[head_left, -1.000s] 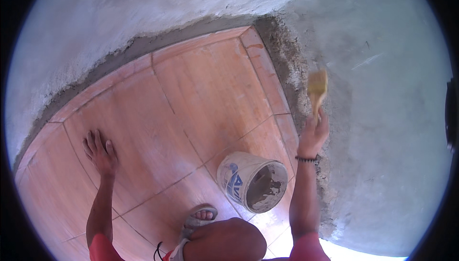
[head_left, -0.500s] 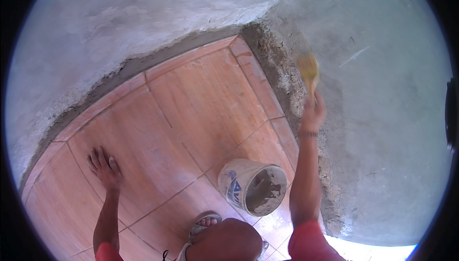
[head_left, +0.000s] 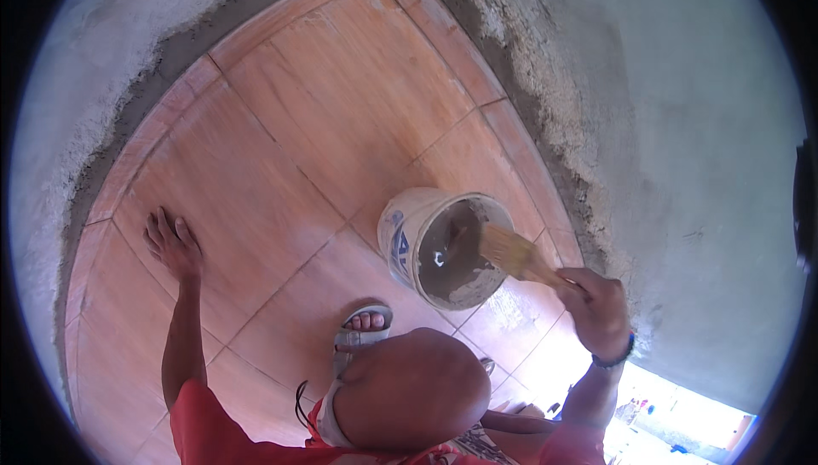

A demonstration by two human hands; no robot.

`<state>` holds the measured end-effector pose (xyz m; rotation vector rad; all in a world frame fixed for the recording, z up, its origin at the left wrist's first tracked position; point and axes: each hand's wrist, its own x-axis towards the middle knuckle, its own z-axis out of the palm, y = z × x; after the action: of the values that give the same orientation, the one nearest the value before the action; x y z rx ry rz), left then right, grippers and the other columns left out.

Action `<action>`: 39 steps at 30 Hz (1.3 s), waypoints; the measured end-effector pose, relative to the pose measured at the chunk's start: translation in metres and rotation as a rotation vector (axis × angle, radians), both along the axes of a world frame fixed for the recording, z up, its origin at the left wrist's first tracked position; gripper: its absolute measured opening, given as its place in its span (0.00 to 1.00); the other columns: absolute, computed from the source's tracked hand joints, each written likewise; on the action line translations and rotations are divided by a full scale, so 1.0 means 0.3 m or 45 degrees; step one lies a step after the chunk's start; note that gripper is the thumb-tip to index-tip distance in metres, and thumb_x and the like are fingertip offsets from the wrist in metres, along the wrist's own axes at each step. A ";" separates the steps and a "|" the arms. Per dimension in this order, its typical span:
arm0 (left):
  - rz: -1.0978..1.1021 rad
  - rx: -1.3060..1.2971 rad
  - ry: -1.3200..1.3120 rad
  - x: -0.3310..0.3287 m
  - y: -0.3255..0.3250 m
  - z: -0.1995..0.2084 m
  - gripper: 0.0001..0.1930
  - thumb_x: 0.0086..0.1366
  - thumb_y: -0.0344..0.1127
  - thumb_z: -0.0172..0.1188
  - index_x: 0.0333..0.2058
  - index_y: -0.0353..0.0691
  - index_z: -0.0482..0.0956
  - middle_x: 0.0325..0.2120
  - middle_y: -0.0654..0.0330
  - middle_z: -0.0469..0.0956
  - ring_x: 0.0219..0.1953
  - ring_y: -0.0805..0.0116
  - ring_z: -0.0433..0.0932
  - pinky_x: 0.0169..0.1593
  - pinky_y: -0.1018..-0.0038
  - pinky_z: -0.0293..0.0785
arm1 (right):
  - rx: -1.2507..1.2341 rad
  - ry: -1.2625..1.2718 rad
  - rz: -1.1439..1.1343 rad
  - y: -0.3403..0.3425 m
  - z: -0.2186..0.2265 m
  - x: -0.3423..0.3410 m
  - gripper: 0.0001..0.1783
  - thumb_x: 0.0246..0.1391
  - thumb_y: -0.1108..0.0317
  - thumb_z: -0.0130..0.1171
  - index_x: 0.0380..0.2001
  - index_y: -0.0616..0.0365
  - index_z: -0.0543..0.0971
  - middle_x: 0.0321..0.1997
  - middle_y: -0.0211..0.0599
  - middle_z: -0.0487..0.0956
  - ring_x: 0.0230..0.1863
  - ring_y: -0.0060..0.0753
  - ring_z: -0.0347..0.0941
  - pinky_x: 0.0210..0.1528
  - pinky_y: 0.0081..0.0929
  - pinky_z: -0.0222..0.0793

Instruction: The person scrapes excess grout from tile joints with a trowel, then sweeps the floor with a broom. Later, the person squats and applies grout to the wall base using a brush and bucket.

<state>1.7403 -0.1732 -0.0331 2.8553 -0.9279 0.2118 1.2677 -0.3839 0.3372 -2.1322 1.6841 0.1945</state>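
Note:
My right hand (head_left: 596, 307) is closed round the wooden handle of a paintbrush (head_left: 513, 254) with pale yellowish bristles. The bristle end is over the mouth of a whitish plastic bucket (head_left: 399, 239), which holds murky grey-brown liquid (head_left: 456, 252). Blue marking shows on the bucket's side, and the bucket stands on the tiled floor. My left hand (head_left: 174, 245) lies flat on a tile (head_left: 230, 184) to the left, fingers spread, holding nothing.
Orange-pink floor tiles (head_left: 341, 99) end in a tiled skirting strip (head_left: 443, 31). Rough mortar (head_left: 545, 82) runs along the foot of the grey-green wall (head_left: 707, 141) at right and the whitish wall (head_left: 94, 65) at left. My sandalled foot (head_left: 365, 322) is beside my bent knee (head_left: 426, 371).
My right hand has brought the paintbrush down from the right wall to the bucket's mouth. The view has shifted, and my left hand still rests on the tiles.

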 end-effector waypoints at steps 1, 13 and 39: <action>0.003 0.010 -0.014 0.001 -0.002 -0.003 0.28 0.67 0.55 0.38 0.61 0.47 0.60 0.62 0.54 0.54 0.63 0.46 0.49 0.63 0.50 0.45 | 0.037 -0.002 0.045 -0.007 -0.016 0.038 0.08 0.50 0.68 0.57 0.34 0.58 0.79 0.20 0.44 0.76 0.22 0.42 0.74 0.25 0.32 0.69; 0.102 0.054 0.022 -0.016 -0.026 -0.001 0.27 0.66 0.50 0.43 0.61 0.47 0.59 0.63 0.55 0.54 0.64 0.48 0.48 0.65 0.52 0.43 | 0.151 0.253 0.809 0.034 -0.391 0.100 0.09 0.53 0.64 0.47 0.28 0.55 0.74 0.19 0.44 0.77 0.24 0.47 0.76 0.26 0.44 0.71; 0.114 -0.064 0.134 -0.012 -0.028 0.059 0.25 0.66 0.44 0.45 0.60 0.44 0.60 0.63 0.51 0.53 0.65 0.44 0.47 0.65 0.52 0.42 | -0.206 -1.572 -0.289 -0.317 -0.224 0.198 0.12 0.55 0.66 0.53 0.41 0.60 0.73 0.21 0.29 0.69 0.16 0.14 0.60 0.15 0.14 0.52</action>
<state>1.7366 -0.1818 -0.0154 2.8338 -0.7648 0.0917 1.3270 -0.4791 0.2701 -1.4959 1.1166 -1.1129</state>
